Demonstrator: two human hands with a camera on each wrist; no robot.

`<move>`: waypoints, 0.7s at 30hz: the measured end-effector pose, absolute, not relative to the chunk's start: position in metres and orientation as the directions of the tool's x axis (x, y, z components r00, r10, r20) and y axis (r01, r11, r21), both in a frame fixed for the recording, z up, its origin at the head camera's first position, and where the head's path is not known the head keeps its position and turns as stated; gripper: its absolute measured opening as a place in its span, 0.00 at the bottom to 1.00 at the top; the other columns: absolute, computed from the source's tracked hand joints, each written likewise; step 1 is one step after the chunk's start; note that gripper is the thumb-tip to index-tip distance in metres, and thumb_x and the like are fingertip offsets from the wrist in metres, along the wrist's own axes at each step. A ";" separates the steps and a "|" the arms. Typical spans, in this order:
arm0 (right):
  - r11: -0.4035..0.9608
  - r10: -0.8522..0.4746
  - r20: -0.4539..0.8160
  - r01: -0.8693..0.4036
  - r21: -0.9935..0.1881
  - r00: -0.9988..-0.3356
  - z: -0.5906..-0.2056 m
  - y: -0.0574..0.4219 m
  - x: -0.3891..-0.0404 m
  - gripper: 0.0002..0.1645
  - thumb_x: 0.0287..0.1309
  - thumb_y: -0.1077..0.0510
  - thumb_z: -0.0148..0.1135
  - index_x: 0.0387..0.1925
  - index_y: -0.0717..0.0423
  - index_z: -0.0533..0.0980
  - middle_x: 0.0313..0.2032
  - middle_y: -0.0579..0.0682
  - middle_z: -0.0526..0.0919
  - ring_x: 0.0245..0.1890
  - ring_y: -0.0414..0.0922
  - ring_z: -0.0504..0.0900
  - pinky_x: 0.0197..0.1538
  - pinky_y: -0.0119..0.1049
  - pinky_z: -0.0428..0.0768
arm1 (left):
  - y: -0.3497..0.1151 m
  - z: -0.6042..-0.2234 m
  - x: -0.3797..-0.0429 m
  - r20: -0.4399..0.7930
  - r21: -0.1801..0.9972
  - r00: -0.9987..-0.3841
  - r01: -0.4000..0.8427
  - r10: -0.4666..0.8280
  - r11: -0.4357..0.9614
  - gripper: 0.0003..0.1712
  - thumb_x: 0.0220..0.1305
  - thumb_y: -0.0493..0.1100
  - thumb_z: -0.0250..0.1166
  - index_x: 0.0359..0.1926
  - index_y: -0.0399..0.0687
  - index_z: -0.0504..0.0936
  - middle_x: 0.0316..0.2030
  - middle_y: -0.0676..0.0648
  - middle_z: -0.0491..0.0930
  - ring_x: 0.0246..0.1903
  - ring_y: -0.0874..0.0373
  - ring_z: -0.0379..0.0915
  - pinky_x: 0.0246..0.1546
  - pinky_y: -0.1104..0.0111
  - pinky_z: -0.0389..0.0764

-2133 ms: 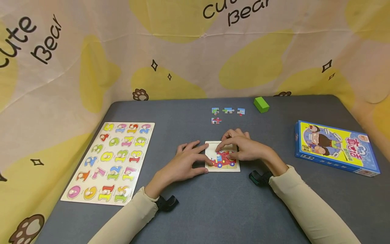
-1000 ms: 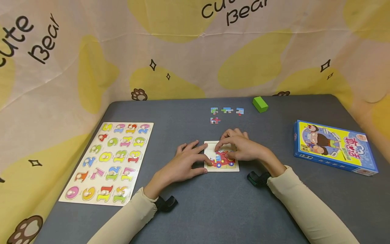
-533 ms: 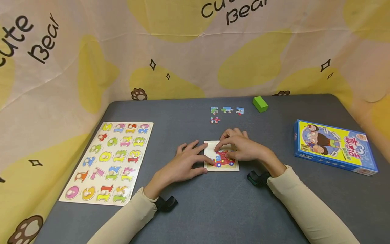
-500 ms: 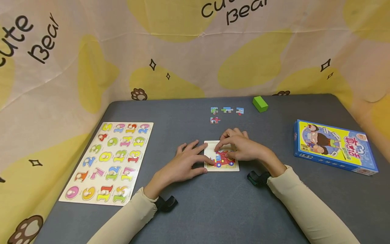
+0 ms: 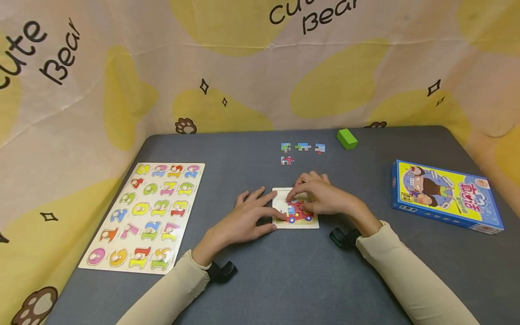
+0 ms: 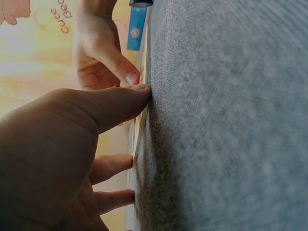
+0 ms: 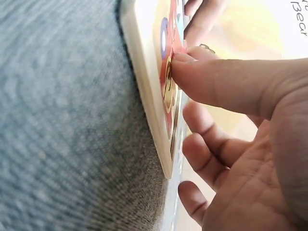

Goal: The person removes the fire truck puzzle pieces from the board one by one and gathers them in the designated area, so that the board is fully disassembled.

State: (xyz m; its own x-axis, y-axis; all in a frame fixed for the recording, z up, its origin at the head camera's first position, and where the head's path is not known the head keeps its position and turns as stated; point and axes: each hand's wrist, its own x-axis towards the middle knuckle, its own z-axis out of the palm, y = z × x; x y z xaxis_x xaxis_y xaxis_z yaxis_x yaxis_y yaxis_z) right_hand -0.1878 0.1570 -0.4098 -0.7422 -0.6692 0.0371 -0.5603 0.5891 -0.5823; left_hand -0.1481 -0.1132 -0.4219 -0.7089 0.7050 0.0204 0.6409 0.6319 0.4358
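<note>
A small square jigsaw board (image 5: 298, 227) lies on the dark table in the head view. Its lower part shows a red truck picture (image 5: 299, 215), while the upper left is bare pale wood. Along the board's left side, my left hand (image 5: 245, 219) rests with fingers extended, fingertips and thumb touching the edge. My right hand (image 5: 325, 194) reaches over the board from the right. Its bent thumb and index finger pinch a red and blue puzzle piece (image 5: 293, 208) at the truck's upper part. The right palm hides the board's upper right corner.
Several loose puzzle pieces (image 5: 303, 146) lie behind the board, near a green block (image 5: 347, 139). A number puzzle board (image 5: 156, 219) sits at the left. A blue and yellow box (image 5: 448, 196) lies at the right. Patterned cloth (image 5: 243, 67) hangs behind the table.
</note>
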 end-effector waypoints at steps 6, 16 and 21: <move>0.554 -0.708 0.027 -0.580 -0.597 -0.705 -0.410 0.158 -0.189 0.18 0.59 0.64 0.67 0.49 0.44 0.85 0.40 0.44 0.82 0.41 0.46 0.70 0.45 0.44 0.56 | -0.113 -0.421 -0.147 0.020 0.435 -0.711 0.639 0.703 0.634 0.16 0.68 0.53 0.67 0.56 0.72 0.85 0.77 0.43 0.61 0.79 0.34 0.47 0.70 0.30 0.45; 0.535 -0.722 0.000 -0.558 -0.634 -0.692 -0.409 0.158 -0.189 0.19 0.59 0.58 0.72 0.52 0.41 0.84 0.41 0.42 0.84 0.42 0.45 0.71 0.46 0.45 0.57 | -0.113 -0.421 -0.148 0.021 0.437 -0.710 0.640 0.704 0.632 0.16 0.69 0.53 0.67 0.56 0.72 0.85 0.77 0.43 0.61 0.79 0.35 0.46 0.70 0.30 0.45; 0.537 -0.720 0.001 -0.558 -0.633 -0.694 -0.408 0.157 -0.188 0.20 0.57 0.59 0.73 0.51 0.42 0.84 0.39 0.43 0.82 0.42 0.46 0.71 0.46 0.44 0.57 | -0.113 -0.422 -0.148 0.018 0.438 -0.710 0.638 0.704 0.633 0.16 0.69 0.53 0.67 0.56 0.73 0.85 0.77 0.43 0.61 0.79 0.35 0.46 0.71 0.31 0.44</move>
